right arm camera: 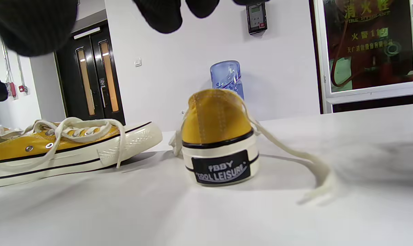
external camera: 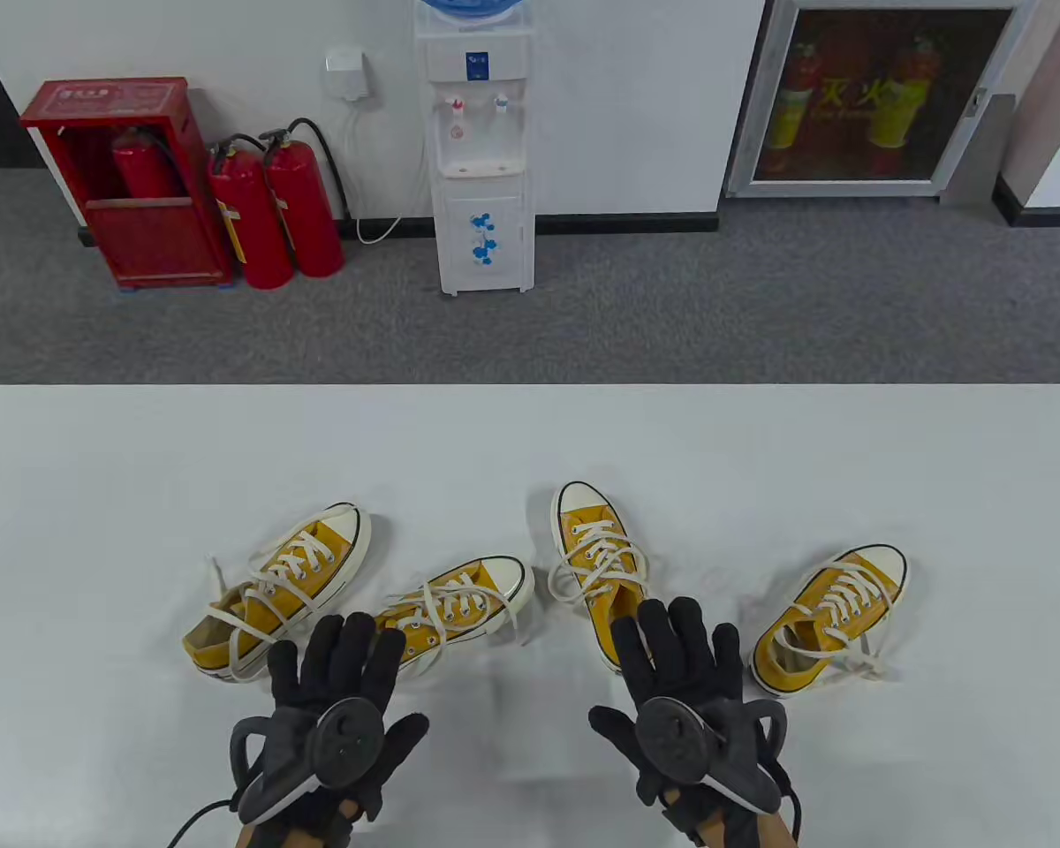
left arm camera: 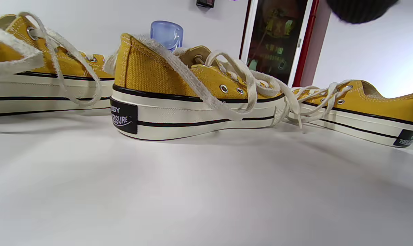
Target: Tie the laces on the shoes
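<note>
Hovering flat over the white table (external camera: 97, 530), the left hand (external camera: 336, 698) and right hand (external camera: 685, 698) spread straight fingers and grasp nothing. Four yellow shoes (external camera: 455, 609) lie in a loose row just beyond them, cream laces (external camera: 269, 574) untied and trailing on the tabletop. Across the grey floor, against the far wall, stand a water dispenser (external camera: 481, 150), two red fire extinguishers (external camera: 274, 212) and a red cabinet (external camera: 132, 185).
</note>
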Available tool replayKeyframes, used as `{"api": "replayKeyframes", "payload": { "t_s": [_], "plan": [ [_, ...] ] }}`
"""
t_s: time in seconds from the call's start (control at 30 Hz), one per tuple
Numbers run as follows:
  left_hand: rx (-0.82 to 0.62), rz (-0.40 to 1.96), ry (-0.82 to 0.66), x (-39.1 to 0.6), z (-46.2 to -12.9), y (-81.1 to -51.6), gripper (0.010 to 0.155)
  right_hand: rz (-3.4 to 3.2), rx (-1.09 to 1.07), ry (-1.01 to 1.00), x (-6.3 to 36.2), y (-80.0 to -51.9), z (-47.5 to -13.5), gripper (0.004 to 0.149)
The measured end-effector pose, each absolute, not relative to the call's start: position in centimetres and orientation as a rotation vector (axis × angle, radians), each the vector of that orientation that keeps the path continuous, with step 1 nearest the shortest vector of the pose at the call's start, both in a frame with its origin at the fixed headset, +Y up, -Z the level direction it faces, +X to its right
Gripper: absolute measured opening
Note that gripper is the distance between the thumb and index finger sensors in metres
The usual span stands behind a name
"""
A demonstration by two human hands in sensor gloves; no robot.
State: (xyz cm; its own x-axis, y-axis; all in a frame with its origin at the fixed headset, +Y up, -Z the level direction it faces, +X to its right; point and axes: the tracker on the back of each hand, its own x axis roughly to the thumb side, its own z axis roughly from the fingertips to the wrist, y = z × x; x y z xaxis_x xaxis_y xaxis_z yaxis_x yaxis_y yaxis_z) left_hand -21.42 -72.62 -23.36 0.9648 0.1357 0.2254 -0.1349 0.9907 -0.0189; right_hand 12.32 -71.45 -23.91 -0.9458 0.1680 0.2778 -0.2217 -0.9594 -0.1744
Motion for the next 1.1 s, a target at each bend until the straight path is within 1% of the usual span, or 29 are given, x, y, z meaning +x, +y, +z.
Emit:
{"api": "replayKeyframes", "payload": {
  "t_s": [0.73,1.1],
  "plan": [
    [-0.023,0.144,-0.223,-21.6,-23.6,-72.6,0.087,2.876,0.347,-0.300,13.3,-71.3,-24.1,0.090],
    [-0.037,0.197,-0.192,-23.3,-25.2,-70.8,0.083,2.867,0.335,-0.292,13.6,-71.3,-24.2,0.089]
  ]
}}
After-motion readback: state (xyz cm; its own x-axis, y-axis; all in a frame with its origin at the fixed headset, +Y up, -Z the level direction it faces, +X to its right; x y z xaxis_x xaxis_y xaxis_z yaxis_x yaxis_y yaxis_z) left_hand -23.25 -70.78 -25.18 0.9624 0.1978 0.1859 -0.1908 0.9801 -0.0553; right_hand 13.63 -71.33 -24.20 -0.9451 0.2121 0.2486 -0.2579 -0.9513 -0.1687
